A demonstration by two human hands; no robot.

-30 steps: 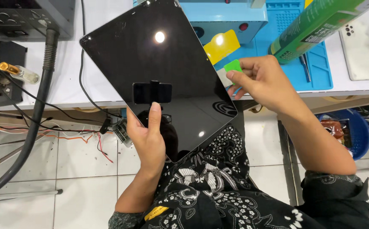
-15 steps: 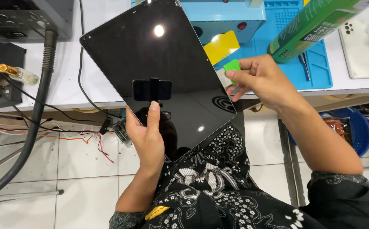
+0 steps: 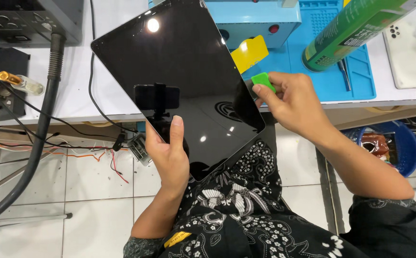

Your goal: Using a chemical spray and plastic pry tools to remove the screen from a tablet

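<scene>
While a large black tablet (image 3: 179,81) is held tilted above the edge of a white workbench (image 3: 107,57), the person's left hand (image 3: 169,153) grips its lower edge, thumb pressed flat along the dark glass and the fingers curled out of sight behind it. The right hand (image 3: 291,102) pinches a small green plastic pick (image 3: 264,80) between thumb and fingertips, right at the tablet's right-hand edge. Ceiling lights and the head-worn camera mount show as reflections in the glossy screen. Behind the tablet on the bench lie a blue work mat (image 3: 332,76), a light blue box-shaped machine (image 3: 255,19) with a red button, a yellow plastic card (image 3: 249,52) partly hidden by the screen, and a green spray can (image 3: 361,26) lying on its side. A white phone (image 3: 405,55) rests face down to the right of the mat. At the left stand dark bench equipment (image 3: 31,19), a small glass bottle with a gold cap (image 3: 19,82) and a thick grey hose (image 3: 45,119) that drops toward the floor, beside loose black and orange wires (image 3: 74,143). Below the bench, white floor tiles (image 3: 93,205) show, and a blue basket (image 3: 399,143) sits under the right end. The person wears a black shirt with white floral print (image 3: 246,220).
</scene>
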